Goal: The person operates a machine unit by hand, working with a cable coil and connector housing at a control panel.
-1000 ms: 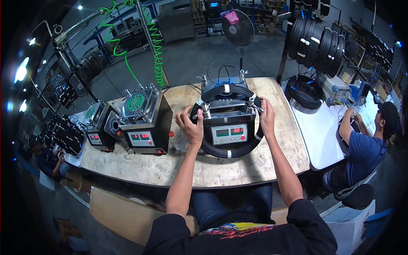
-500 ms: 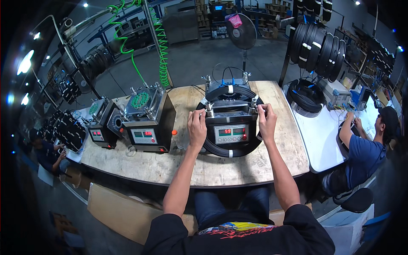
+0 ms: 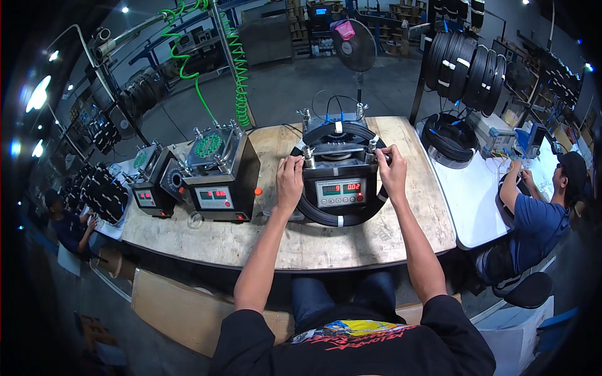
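A black bench-top machine (image 3: 313, 173) with a lit red digital display (image 3: 340, 192) stands in front of me. A black cable coil (image 3: 339, 221) with white ties loops around it. My left hand (image 3: 290, 183) is closed, its fingertips pinched at the metal corner clamp (image 3: 308, 157) on the machine's front left. On the front right, my right hand (image 3: 393, 174) pinches at the matching metal corner clamp (image 3: 372, 149). My fingers partly hide where they grip. Between the clamps lies a flat metal plate (image 3: 339, 148). Thin cables with blue connectors rise behind it.
Two similar machines (image 3: 221, 169) with green round plates stand left on the wooden table (image 3: 282, 247). An orange-capped bottle (image 3: 258, 193) is near my left forearm. A white table (image 3: 467, 219) with a coil (image 3: 448, 141) and a seated co-worker (image 3: 539, 216) is at right; another person (image 3: 68, 225) sits far left.
The red readout on the machine's display has changed. Both hands stay at the corner clamps, almost in the same place. The view has shifted slightly.
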Motion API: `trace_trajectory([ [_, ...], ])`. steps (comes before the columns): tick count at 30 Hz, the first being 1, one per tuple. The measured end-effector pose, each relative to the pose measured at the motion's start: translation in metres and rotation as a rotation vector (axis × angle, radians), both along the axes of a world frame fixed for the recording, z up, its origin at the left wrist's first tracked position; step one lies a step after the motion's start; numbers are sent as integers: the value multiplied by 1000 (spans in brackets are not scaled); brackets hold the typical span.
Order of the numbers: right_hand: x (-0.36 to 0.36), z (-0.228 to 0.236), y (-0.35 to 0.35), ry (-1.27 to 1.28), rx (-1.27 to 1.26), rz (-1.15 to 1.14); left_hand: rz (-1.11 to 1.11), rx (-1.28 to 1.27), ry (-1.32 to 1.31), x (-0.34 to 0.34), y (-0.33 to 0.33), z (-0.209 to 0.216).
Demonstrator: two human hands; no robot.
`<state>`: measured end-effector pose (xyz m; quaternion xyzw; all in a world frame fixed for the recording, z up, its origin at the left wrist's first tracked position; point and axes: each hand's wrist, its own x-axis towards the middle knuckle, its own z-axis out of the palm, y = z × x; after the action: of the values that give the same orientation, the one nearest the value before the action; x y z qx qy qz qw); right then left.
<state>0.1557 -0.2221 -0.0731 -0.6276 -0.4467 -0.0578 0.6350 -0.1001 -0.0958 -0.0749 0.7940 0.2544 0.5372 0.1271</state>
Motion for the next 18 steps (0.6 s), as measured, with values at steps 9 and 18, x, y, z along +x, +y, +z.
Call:
trace_trajectory([
  [9, 15, 18, -5, 42, -175, 152, -48, -62, -15, -12, 30, 9],
  [18, 90, 22, 83, 407, -70, 300, -354, -847, -485, 39, 131, 11],
])
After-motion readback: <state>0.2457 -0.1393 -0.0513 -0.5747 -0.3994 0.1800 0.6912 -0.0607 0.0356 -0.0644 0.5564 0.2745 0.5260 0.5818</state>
